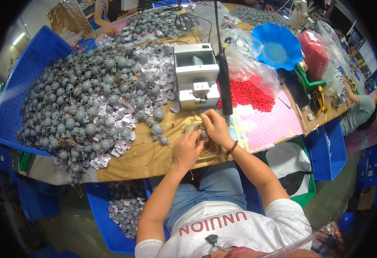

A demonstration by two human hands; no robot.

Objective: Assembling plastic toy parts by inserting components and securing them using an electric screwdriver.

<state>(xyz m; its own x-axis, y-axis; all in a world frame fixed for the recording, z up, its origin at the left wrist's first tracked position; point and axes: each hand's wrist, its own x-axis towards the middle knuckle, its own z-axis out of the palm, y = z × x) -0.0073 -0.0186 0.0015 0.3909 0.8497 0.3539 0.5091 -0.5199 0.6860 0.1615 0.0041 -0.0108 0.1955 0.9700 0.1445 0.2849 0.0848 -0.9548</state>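
Note:
My left hand (187, 149) and my right hand (216, 129) meet at the table's front edge, fingers closed around a small grey round part (204, 133). Fingers cover most of that part. Under and beside my hands lies a small fixture (191, 125) with yellowish tape on it. Just beyond my right hand, a black electric screwdriver (225, 86) hangs upright with its tip down. A white screw feeder (196, 73) stands behind my hands. To their left, loose grey ball-shaped parts (156, 129) with thin wires lie on the brown table covering (143, 157).
A large heap of grey ball parts (81, 99) spills from a tilted blue bin (14, 101), with white flat pieces (164, 73) beside it. Small red parts (255, 96) lie right, near a blue basin (278, 47). Below are blue (100, 215) and green bins (309, 193). Other people sit around.

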